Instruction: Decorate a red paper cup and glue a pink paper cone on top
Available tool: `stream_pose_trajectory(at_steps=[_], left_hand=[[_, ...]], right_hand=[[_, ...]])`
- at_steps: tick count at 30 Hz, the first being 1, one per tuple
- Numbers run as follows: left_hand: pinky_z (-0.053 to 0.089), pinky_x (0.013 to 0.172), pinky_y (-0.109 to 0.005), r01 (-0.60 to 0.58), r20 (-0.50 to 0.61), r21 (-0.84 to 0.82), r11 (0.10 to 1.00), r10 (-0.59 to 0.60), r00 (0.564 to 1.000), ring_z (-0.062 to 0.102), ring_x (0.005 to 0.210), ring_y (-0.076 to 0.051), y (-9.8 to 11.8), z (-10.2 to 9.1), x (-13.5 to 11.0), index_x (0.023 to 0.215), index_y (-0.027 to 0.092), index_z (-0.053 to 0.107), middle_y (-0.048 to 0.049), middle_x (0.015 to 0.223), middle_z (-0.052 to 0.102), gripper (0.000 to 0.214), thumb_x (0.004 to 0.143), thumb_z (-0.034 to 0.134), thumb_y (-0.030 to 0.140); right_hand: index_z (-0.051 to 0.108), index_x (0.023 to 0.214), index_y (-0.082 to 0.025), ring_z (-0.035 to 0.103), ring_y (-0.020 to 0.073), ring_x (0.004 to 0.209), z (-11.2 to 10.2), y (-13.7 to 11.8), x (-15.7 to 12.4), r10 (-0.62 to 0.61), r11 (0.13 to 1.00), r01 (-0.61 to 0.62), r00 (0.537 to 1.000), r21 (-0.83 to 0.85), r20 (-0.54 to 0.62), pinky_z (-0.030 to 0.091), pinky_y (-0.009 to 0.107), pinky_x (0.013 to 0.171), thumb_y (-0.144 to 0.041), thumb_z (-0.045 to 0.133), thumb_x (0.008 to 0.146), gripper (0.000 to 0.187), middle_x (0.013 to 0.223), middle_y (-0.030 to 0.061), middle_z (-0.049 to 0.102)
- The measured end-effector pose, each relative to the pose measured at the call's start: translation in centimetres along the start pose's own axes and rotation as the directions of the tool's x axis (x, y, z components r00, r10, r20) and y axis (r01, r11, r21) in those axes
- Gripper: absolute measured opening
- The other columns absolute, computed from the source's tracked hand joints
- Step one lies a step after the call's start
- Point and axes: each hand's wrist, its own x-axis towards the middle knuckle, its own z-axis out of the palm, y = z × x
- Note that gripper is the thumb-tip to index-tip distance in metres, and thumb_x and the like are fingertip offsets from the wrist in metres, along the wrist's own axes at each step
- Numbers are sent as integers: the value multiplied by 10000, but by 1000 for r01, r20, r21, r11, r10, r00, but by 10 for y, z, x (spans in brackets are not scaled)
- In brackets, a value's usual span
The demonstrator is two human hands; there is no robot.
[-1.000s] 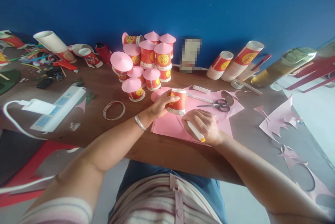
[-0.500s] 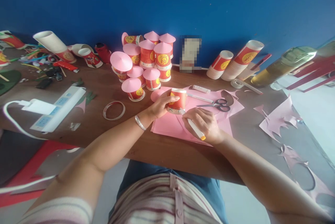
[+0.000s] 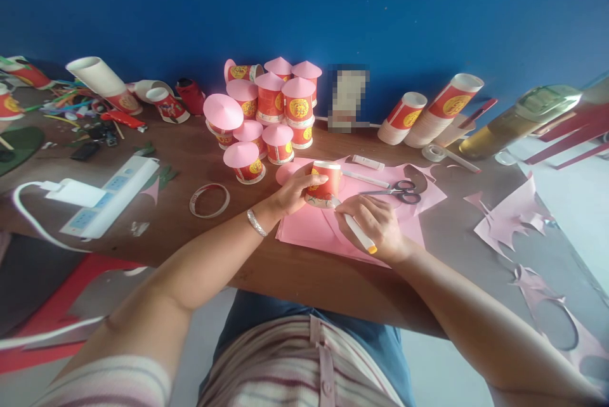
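My left hand [image 3: 294,193] grips a red paper cup [image 3: 325,182] that stands mouth down on a stack of pink paper [image 3: 314,228]. My right hand [image 3: 375,224] is closed round a white marker [image 3: 358,233] with an orange end; its tip rests at the cup's lower rim. Behind the cup stands a cluster of red cups topped with pink paper cones [image 3: 266,112]. Scissors [image 3: 397,189] and a white glue stick [image 3: 367,162] lie on the pink paper just beyond my right hand.
A white power strip [image 3: 107,199] with a plug and a tape ring [image 3: 209,200] lie to the left. Stacked cups [image 3: 428,114], a tape roll [image 3: 432,153] and a bottle [image 3: 518,116] sit at the right. Pink offcuts [image 3: 504,217] lie far right; craft clutter [image 3: 95,115] fills the far left.
My right hand with the marker has crept slightly up along the cup's base. The view has shifted a little; the left hand keeps its hold.
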Motion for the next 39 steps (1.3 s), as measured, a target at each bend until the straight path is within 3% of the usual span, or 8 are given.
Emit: stream_pose_trajectory(at_steps=[22,29,39], left_hand=[[516,822,-359,-30,-22,-13,999,30,999,684,960,-255,3,4,0,1027,153,683,-94,998,736,280,812,722,329],[515,829,-367,-26,-21,-14,1000,25,999,688,962,-256,2,3,0,1052,154,695,-96,1015,740,313,817,721,358],[522,816,-360,-40,6,-50,998,40,999,682,947,-252,1,1,3,1064,134,732,-108,1009,737,327,836,709,367]], right_hand=[[539,912,-222,537,116,577,-3,-5,2,-3,1000,3,999,2,50,432,250,559,-42,585,878,188,693,-31,610],[558,933,-218,557,125,580,-4,-6,2,-13,999,13,1000,29,-5,460,262,569,-35,617,851,210,701,-25,624],[563,964,-219,586,127,598,-6,-9,5,-66,997,64,997,50,36,505,268,581,-27,622,860,226,697,-30,633]])
